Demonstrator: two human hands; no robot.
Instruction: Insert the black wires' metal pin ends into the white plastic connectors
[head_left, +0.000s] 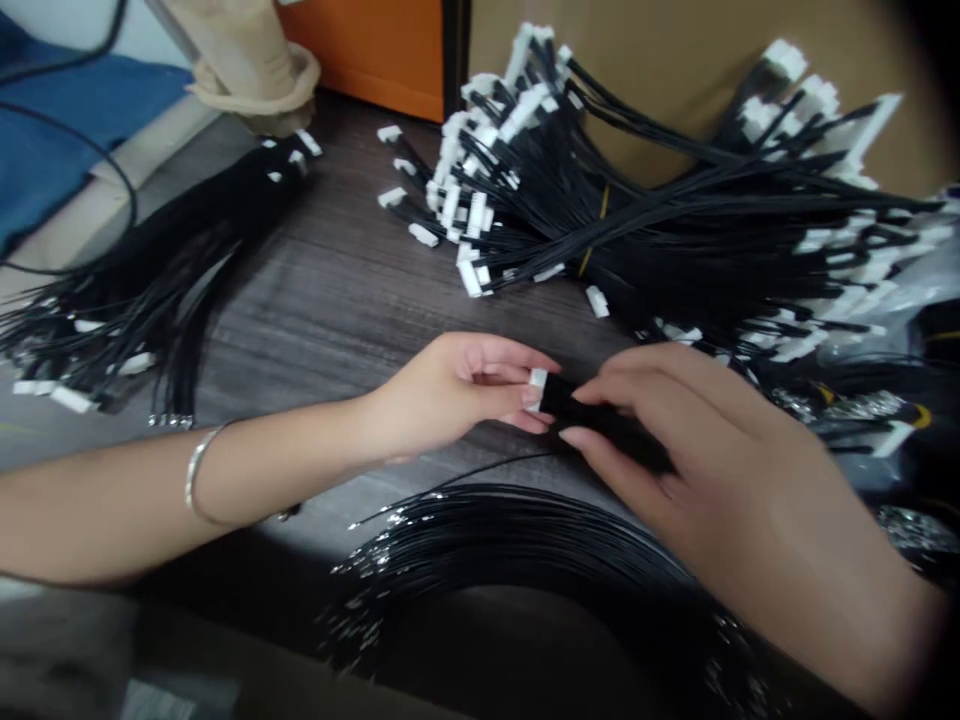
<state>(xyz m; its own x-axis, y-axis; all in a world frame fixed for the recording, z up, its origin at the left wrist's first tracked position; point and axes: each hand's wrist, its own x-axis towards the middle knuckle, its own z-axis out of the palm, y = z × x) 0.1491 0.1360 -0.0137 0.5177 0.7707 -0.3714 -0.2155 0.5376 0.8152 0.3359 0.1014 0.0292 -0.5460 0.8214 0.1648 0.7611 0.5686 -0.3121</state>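
Observation:
Between thumb and fingers, my left hand (465,390) holds a small white connector (538,388) near the middle of the view. Black wires (559,398) run from the connector toward my right hand (705,460), whose thumb and index finger close around them just to the right. Part of these wires is hidden under my right palm. Below both hands a curved bundle of loose black wires (517,530) with shiny metal tips lies on the dark wood-grain table (322,290).
A large heap of black cables (637,230) with white connectors lies at the back right, before a brown cardboard surface (645,50). Another cable bundle (187,220) is at the left. Behind are a cup (244,50) and an orange box (375,50).

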